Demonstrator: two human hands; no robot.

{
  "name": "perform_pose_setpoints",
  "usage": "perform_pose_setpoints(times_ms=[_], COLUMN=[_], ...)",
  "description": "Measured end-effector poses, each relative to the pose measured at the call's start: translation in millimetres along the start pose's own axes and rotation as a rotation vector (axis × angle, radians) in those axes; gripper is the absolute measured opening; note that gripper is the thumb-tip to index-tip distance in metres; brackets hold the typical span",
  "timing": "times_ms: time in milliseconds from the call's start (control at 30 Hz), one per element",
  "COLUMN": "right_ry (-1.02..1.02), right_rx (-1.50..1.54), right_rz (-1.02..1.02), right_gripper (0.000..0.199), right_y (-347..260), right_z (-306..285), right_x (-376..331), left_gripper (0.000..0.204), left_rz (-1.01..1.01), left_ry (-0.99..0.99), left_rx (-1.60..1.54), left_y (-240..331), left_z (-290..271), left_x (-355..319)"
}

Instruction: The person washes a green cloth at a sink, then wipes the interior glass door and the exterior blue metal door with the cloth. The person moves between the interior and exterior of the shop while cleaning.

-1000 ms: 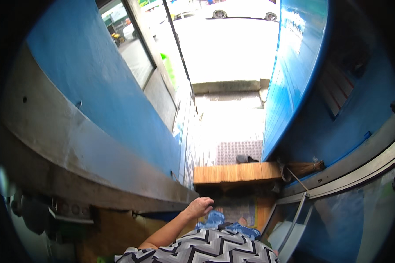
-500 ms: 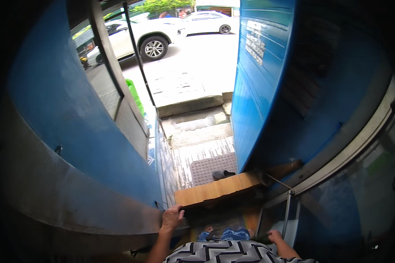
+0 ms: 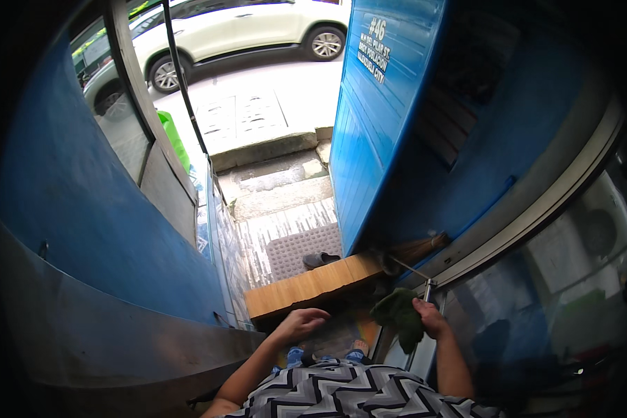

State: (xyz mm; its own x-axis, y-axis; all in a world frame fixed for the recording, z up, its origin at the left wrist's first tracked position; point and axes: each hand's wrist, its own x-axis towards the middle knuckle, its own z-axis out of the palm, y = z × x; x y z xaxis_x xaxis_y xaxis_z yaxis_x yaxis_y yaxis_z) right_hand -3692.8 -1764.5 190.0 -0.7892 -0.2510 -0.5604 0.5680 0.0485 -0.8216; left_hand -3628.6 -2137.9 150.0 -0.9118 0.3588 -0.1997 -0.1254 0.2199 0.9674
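Note:
A dark green cloth hangs bunched from my right hand, which is closed on its edge. This hand is beside the metal frame of a glass panel on the right. My left hand is held in the air in front of my body, its fingers loosely stretched to the right and holding nothing. Just beyond it lies the wooden board across the doorway's threshold.
Past the board are a grey studded mat, a dark shoe and concrete steps. A blue door stands open on the right. Blue wall runs along the left. A white car is outside on the street.
My left hand has come away from the board's left end, moving right. My right hand has risen and brought the green cloth into clear view. The view has swung right; the cars outside have changed position.

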Motion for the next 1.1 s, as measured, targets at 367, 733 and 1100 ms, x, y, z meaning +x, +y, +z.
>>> perform_pose_setpoints(times_ms=[367,733,1100], right_ry=[-0.301,0.053,-0.256], right_rx=[-0.208,-0.063,-0.579], right_rz=[-0.137,-0.099,-0.605], right_gripper=[0.053,0.109,0.044], right_y=[13.5,20.2,-20.0], right_z=[92.8,36.8,53.8], right_x=[-19.7,8.4,-22.4], left_gripper=[0.051,0.051,0.020], left_rz=[-0.016,0.218,0.438], left_ry=[-0.367,0.010,-0.324], left_rx=[-0.246,0.403,0.810], left_y=[53.8,94.1,211.5], left_z=[50.7,52.1,56.7], left_x=[76.8,96.1,73.4])
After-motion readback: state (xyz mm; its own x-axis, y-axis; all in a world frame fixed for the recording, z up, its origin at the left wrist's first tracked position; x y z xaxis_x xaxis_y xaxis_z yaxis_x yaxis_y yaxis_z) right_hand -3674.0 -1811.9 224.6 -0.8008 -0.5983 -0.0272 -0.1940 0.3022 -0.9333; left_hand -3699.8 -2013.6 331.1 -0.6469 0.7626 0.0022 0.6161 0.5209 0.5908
